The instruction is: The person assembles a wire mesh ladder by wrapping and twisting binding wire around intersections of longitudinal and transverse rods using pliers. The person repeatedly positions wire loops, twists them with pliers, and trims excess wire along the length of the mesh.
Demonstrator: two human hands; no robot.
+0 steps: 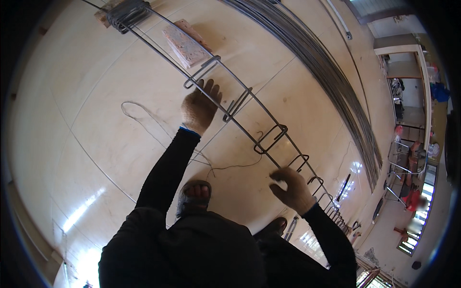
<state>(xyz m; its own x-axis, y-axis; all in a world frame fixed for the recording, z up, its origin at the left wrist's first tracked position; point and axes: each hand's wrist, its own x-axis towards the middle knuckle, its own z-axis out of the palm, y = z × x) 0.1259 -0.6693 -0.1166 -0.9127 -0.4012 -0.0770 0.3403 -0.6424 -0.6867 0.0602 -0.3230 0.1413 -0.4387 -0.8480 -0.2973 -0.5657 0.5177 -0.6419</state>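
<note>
A long cage of steel bars (240, 120) with rectangular stirrups lies across the pale tiled floor, running from upper left to lower right. My left hand (199, 108), in a brown knit glove, grips a long bar between two stirrups. My right hand (290, 187), also gloved, closes on the bar near a stirrup (300, 163) further right. A thin tie wire (149, 127) trails over the floor below the cage. My feet in sandals (194, 194) stand under me.
A thick bundle of long steel rods (331, 72) lies on the floor beyond the cage. A brick (185, 45) sits under the cage at upper left beside stacked stirrups (127, 14). Metal frames and a person stand at far right (413, 197).
</note>
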